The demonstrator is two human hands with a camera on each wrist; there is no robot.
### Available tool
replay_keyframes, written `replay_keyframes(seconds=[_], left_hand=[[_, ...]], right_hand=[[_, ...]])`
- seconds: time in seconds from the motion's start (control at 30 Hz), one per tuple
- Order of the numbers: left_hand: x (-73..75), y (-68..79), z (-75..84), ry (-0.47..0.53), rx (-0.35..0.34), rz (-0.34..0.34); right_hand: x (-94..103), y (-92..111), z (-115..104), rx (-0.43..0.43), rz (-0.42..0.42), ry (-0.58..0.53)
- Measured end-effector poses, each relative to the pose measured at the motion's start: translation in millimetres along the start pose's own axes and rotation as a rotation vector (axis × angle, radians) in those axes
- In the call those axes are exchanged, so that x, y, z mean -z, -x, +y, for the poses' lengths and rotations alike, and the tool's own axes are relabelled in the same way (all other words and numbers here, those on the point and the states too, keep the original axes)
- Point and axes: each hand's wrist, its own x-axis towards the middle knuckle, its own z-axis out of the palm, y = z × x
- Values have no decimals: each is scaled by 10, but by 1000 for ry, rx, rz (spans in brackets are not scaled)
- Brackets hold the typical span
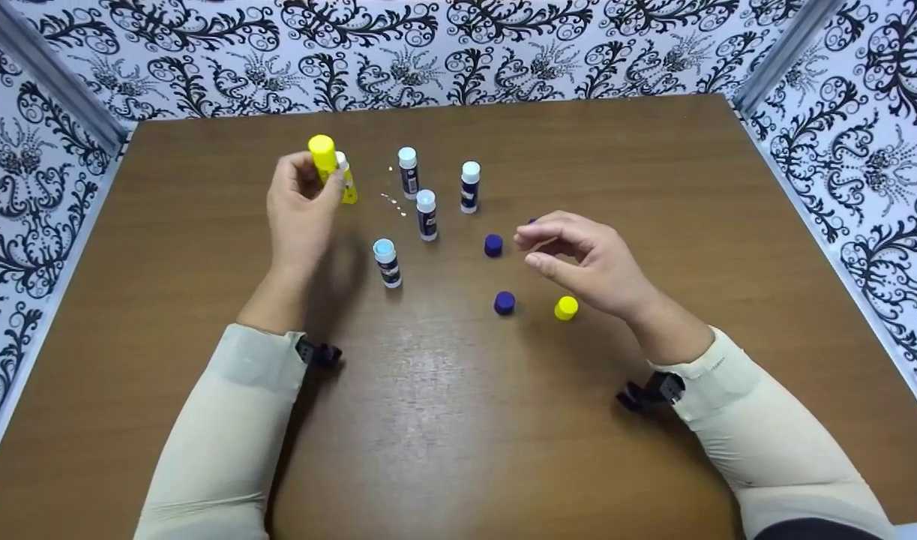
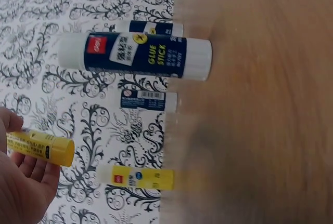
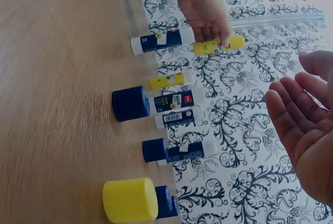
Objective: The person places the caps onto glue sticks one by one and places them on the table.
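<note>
My left hand (image 1: 301, 206) holds a yellow glue stick (image 1: 322, 153) upright above the table at the far left, its cap on. Right behind it stands a second yellow glue stick (image 1: 350, 192), uncapped, with a white top. In the left wrist view, fingers curl around the held yellow glue stick (image 2: 54, 148). My right hand (image 1: 597, 266) hovers with loosely bent fingers and nothing in it. Beneath and beside it lie a yellow cap (image 1: 566, 307) and blue caps (image 1: 504, 303), one mostly hidden behind the fingers.
Several uncapped navy glue sticks (image 1: 427, 216) stand upright in the middle of the brown table (image 1: 428, 450). Small white crumbs (image 1: 393, 202) lie beside them. Patterned walls (image 1: 398, 60) border the table's back and sides.
</note>
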Motion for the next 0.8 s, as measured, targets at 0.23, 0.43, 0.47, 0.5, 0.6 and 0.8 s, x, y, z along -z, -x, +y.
replay_keyframes(seconds=[0.23,0.43,0.47,0.5,0.6,0.8], left_hand=[[39,-127,-151,9,41,78],[66,-207,-260,-22,71,87],[71,-219,-272,-25,77,90],[78,-230,-279,-31,87,93],[90,-261,-296,-49,114,102],[99,-329,-310,-95,164,114]], right_hand=[[59,-38,87,-71,39,-21],[107,-53,146,-127,59,-38],[111,-56,151,-132,60,-39],[115,-59,155,-137,60,-41],[122,-64,175,-152,64,-48],[130,-72,205,-164,66,-57]])
